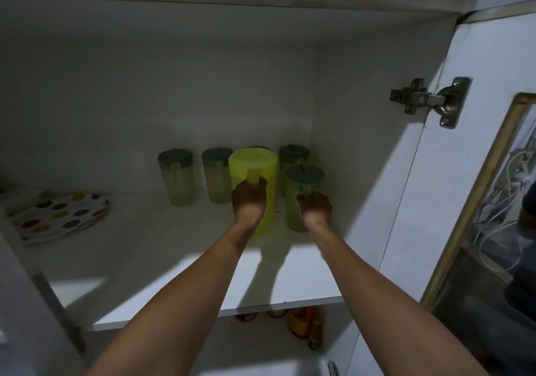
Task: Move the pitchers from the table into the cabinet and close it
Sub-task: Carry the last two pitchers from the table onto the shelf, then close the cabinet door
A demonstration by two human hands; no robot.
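Head view: I see both arms reaching up into the open cabinet (377, 114), onto its upper shelf (162, 262). My left hand (249, 199) grips the handle of the yellow pitcher (253, 167), fingers clenched round it from the near side. My right hand (314, 204) closes on the clear pitcher (303, 190) just to the right; its fingers are wrapped at the handle side, though the contact itself is dim.

Both pitchers stand upright on the shelf, long axes vertical, handles facing me, almost touching each other. Each lies straight ahead of its own hand, so the coming release is a straight pull-back toward me.

Four more clear pitchers (177, 175) stand in a row behind; one is mostly hidden by the yellow one. A spotted plate (61, 216) lies well apart at left.

The door (478, 143) hangs open at right on its hinge (429, 100); its handle is out of frame. No counter is in view, so I cannot tell whether pitchers remain there.
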